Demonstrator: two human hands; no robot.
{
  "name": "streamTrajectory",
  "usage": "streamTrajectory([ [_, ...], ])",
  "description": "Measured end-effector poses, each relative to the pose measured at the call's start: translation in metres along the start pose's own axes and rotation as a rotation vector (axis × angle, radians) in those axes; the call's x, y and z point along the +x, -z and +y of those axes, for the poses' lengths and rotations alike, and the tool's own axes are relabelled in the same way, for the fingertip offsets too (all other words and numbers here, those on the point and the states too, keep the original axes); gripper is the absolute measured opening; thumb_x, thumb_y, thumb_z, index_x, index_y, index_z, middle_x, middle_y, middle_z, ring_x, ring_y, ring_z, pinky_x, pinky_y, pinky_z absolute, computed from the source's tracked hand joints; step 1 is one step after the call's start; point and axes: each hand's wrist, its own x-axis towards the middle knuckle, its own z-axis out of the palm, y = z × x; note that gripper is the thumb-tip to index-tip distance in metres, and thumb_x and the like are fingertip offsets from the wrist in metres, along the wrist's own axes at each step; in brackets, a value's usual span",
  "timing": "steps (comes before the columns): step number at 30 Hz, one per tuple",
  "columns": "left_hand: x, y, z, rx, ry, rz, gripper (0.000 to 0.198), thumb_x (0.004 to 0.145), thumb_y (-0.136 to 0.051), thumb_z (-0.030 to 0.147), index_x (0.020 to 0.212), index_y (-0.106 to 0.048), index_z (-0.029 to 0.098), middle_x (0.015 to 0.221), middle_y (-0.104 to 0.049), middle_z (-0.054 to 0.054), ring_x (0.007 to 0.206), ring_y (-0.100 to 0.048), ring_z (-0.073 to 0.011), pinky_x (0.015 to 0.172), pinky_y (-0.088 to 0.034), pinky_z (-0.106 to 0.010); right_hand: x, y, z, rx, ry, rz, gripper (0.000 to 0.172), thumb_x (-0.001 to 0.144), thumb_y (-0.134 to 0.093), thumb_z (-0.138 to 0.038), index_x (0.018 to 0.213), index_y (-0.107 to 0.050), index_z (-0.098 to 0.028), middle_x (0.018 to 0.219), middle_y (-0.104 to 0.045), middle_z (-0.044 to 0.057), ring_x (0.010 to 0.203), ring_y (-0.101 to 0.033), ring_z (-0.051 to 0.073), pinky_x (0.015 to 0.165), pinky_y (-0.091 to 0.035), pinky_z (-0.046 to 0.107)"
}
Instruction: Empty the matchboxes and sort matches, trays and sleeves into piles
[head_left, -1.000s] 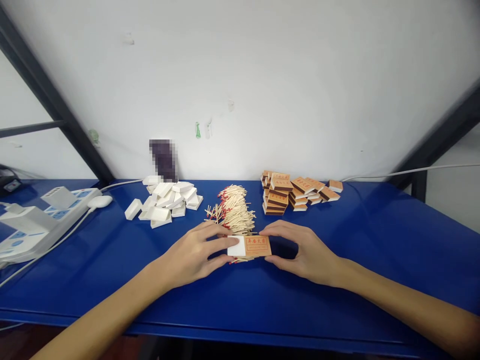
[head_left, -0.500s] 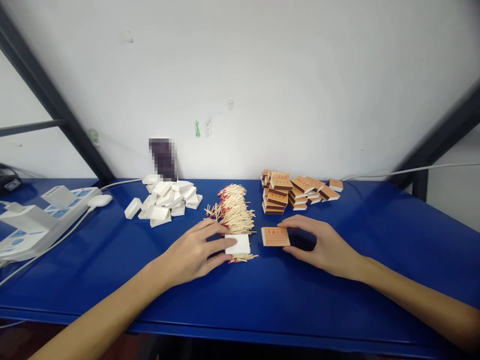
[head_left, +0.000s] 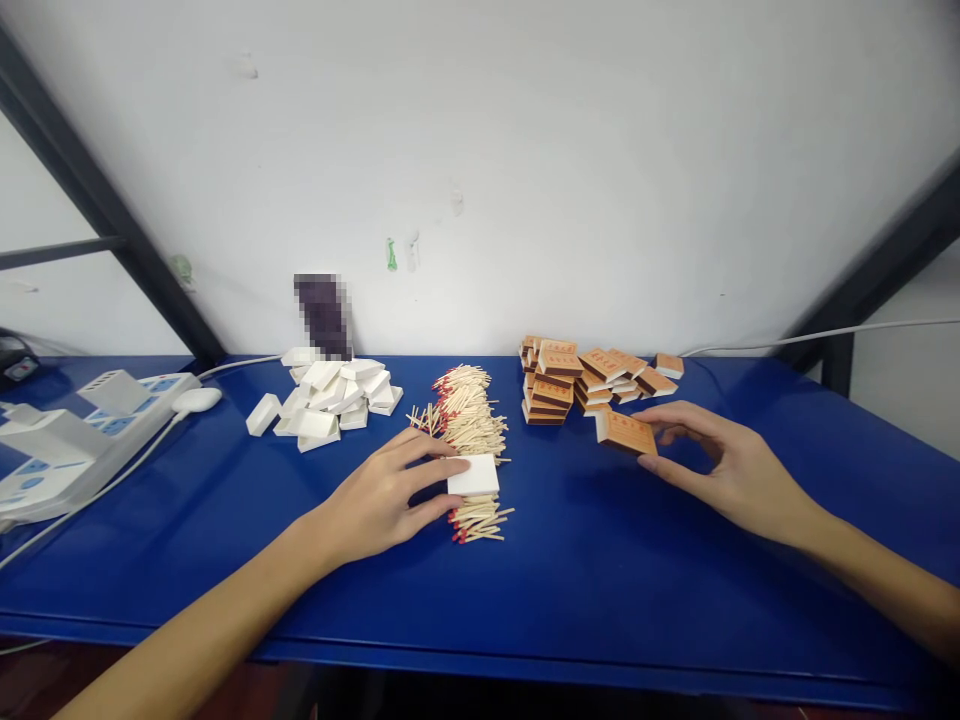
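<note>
My left hand (head_left: 397,485) grips a white matchbox tray (head_left: 474,476), its flat side facing up, over the matches. Loose matches (head_left: 474,430) with red heads lie in a long heap beyond the tray, and a smaller bunch of matches (head_left: 480,520) shows on its near side. Between thumb and fingers, my right hand (head_left: 712,465) holds an orange matchbox (head_left: 627,432) by its right end, tilted and apparently above the table. Whether this box has anything inside is hidden.
White trays (head_left: 330,395) are piled at the back left, before a blurred dark object (head_left: 324,315) against the wall. Orange matchboxes (head_left: 555,385) are stacked at the back right. A power strip (head_left: 97,450) with plugs and a white cable lies on the blue table (head_left: 570,600) at left.
My right hand has carried the matchbox to the right and slightly away. The left hand's tray has shifted slightly away, and more matches show on its near side.
</note>
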Motion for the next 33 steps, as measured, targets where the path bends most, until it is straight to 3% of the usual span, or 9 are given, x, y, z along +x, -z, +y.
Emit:
streamTrajectory([
  [5,0.001,0.005,-0.005,-0.003,0.079,0.103,0.027,0.092,-0.065,0.027,0.118,-0.066,0.021,0.11,-0.069,-0.009,0.1,-0.066,-0.0207,0.087,-0.057,-0.037,0.001,0.012,0.009,-0.045,-0.035,0.076,0.032,0.084,-0.066,-0.044,0.11,-0.065,-0.026,0.101,-0.065,0.009,0.082,-0.062,0.022,0.079,-0.052,0.037],
  [9,0.005,0.018,-0.017,0.069,0.177,0.175,0.025,0.091,-0.064,0.029,0.115,-0.066,0.022,0.111,-0.07,-0.008,0.101,-0.066,-0.0221,0.088,-0.054,-0.039,0.013,0.027,0.026,-0.055,-0.208,0.25,0.033,0.081,-0.066,-0.042,0.107,-0.067,-0.021,0.092,-0.066,0.008,0.076,-0.062,0.021,0.074,-0.05,0.035],
  [12,0.009,0.034,-0.033,0.18,0.242,0.216,0.027,0.092,-0.061,0.034,0.116,-0.064,0.022,0.112,-0.069,-0.008,0.103,-0.064,-0.0246,0.091,-0.051,-0.04,0.029,0.038,0.042,-0.08,-0.329,0.354,0.038,0.08,-0.066,-0.044,0.108,-0.066,-0.018,0.095,-0.067,0.009,0.078,-0.062,0.02,0.074,-0.048,0.034],
  [16,0.004,0.056,-0.067,0.395,0.364,0.231,0.036,0.093,-0.054,0.042,0.122,-0.063,0.022,0.101,-0.064,-0.008,0.093,-0.062,-0.0262,0.087,-0.049,-0.041,0.048,0.044,0.063,-0.303,-0.418,0.249,0.048,0.081,-0.066,-0.049,0.117,-0.059,-0.017,0.092,-0.068,0.01,0.082,-0.063,0.023,0.075,-0.044,0.035],
  [20,-0.017,0.067,-0.095,0.537,0.448,0.223,0.042,0.092,-0.052,0.046,0.123,-0.063,0.02,0.092,-0.058,-0.009,0.088,-0.057,-0.0277,0.084,-0.048,-0.042,0.057,0.034,0.07,-0.418,-0.414,0.129,0.052,0.082,-0.061,-0.055,0.118,-0.056,-0.017,0.094,-0.069,0.012,0.085,-0.062,0.027,0.07,-0.04,0.034],
  [26,-0.044,0.074,-0.099,0.612,0.462,0.207,0.04,0.093,-0.051,0.045,0.123,-0.062,0.021,0.093,-0.058,-0.01,0.091,-0.054,-0.0285,0.085,-0.046,-0.042,0.059,0.027,0.072,-0.457,-0.425,0.072,0.059,0.089,-0.047,-0.063,0.128,-0.054,-0.02,0.105,-0.07,0.013,0.097,-0.063,0.031,0.074,-0.042,0.037],
  [29,-0.048,0.075,-0.096,0.606,0.432,0.187,0.038,0.094,-0.05,0.044,0.12,-0.063,0.02,0.097,-0.06,-0.01,0.094,-0.054,-0.0284,0.088,-0.045,-0.042,0.066,0.036,0.095,-0.489,-0.419,0.128,0.049,0.096,-0.039,-0.044,0.135,-0.052,-0.017,0.114,-0.069,0.015,0.101,-0.064,0.029,0.087,-0.045,0.039],
  [31,-0.049,0.074,-0.095,0.601,0.412,0.176,0.038,0.094,-0.049,0.044,0.119,-0.064,0.019,0.099,-0.061,-0.01,0.096,-0.054,-0.0283,0.09,-0.045,-0.042,0.073,0.042,0.115,-0.516,-0.388,0.096,0.048,0.093,-0.037,-0.026,0.137,-0.053,-0.012,0.125,-0.064,0.019,0.112,-0.061,0.03,0.099,-0.042,0.041],
  [33,-0.05,0.073,-0.095,0.599,0.393,0.167,0.039,0.094,-0.049,0.043,0.119,-0.064,0.017,0.101,-0.062,-0.011,0.097,-0.054,-0.0282,0.091,-0.044,-0.043,0.076,0.046,0.133,-0.503,-0.348,0.029,0.049,0.09,-0.037,-0.018,0.134,-0.057,-0.011,0.135,-0.059,0.019,0.129,-0.052,0.029,0.108,-0.037,0.04],
])
